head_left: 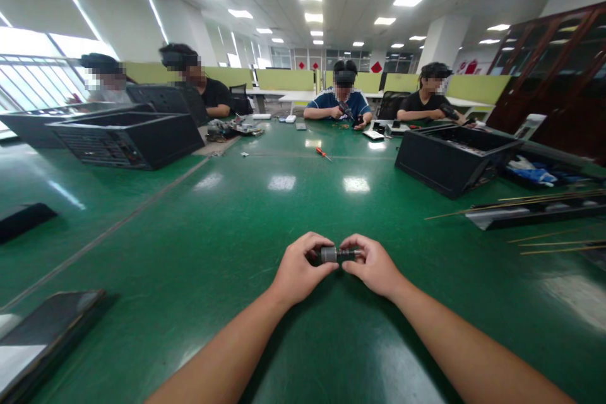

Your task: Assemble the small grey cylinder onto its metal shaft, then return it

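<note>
Between my hands, just above the green tabletop (303,208), lies a small cylindrical metal part (330,255), roughly level. Its left portion is a thick grey cylinder; a narrower dark shaft runs to the right and ends in a thin, shiny tip. The thumb and fingers of my left hand (298,270) grip the grey cylinder. My right hand (375,266) pinches the shaft's right end, with fingers above and thumb below. Fingers cover both ends of the part, so its exact kind does not show.
A screwdriver (323,153) with an orange handle lies further up the table. Black computer cases stand at left (127,139) and right (452,158). Thin rods (502,204) lie at right, a dark flat panel (52,334) at lower left. Several people sit opposite.
</note>
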`<control>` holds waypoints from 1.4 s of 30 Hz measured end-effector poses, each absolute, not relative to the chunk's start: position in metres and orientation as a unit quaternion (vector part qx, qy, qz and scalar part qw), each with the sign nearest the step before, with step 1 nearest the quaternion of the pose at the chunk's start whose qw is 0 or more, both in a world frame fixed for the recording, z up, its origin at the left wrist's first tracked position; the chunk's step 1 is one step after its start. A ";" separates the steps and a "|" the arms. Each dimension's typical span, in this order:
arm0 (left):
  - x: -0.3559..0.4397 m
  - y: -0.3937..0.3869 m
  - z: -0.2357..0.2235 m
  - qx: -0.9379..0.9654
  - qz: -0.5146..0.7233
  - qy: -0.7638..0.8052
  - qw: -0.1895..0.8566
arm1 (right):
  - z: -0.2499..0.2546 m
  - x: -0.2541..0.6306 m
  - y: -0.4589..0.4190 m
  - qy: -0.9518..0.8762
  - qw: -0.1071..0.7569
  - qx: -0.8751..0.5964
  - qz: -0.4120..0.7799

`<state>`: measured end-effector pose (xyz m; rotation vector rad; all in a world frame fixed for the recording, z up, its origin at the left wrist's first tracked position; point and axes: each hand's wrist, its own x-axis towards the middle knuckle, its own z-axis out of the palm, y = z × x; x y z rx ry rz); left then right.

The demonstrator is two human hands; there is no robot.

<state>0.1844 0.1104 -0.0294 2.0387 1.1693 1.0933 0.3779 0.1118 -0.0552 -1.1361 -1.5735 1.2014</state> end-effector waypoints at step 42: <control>0.185 0.108 -0.027 0.755 0.419 0.441 0.245 | -0.056 0.377 0.112 -0.633 0.442 -0.426 0.472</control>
